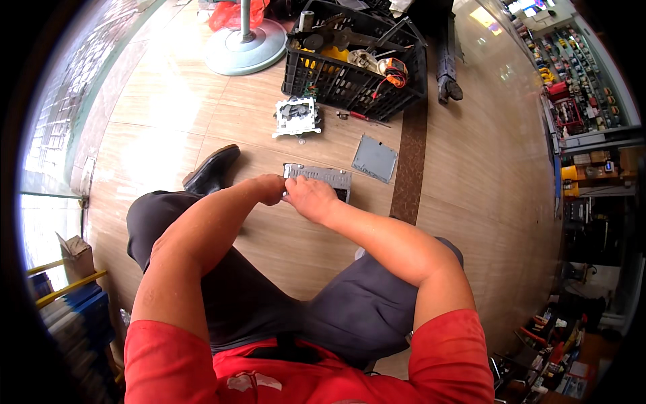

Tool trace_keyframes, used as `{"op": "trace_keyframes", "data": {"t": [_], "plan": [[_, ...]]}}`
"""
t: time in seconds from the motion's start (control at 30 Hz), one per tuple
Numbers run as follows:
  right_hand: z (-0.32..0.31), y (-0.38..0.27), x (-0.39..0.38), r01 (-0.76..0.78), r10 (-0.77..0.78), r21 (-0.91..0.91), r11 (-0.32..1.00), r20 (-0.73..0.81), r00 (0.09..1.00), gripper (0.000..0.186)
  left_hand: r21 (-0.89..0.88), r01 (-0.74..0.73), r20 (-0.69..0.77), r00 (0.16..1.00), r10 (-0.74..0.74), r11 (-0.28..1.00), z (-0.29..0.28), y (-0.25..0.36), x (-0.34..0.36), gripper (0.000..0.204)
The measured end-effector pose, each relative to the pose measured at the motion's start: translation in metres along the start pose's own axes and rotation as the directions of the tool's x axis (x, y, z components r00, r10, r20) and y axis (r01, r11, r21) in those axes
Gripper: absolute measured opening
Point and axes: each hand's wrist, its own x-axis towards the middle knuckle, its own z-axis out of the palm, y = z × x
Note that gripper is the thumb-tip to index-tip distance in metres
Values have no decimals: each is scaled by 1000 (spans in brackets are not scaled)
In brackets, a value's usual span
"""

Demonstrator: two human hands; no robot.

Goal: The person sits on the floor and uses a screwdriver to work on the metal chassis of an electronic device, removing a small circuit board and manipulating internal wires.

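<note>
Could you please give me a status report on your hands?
Left hand and right hand together at the left end of the metal case. Exact grip hidden. Grey panel and white part on the floor beyond, neither touching the case.

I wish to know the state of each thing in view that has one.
Silver rectangular metal housing: partly covered.
Bare left hand: curled, at the housing's left end.
Bare right hand: fingers bent, on the housing.
Flat grey metal plate: lying on the glossy beige floor.
White-framed rectangular mechanism: apart from the housing.
Slim red-handled tool: not held.
Black plastic crate: uncovered, loaded.
</note>
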Motion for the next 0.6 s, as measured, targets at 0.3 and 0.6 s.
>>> {"op": "trace_keyframes", "data": {"t": [0.3,0.6], "plan": [[-5,-2,1,35,-35,-6,999,27,999,19,23,-58,5,998,58,998,-2,-1,-1,28],[-5,2,4,105,-103,-77,991,24,994,19,5,-49,24,999,49,999,-6,3,-3,27]]}}
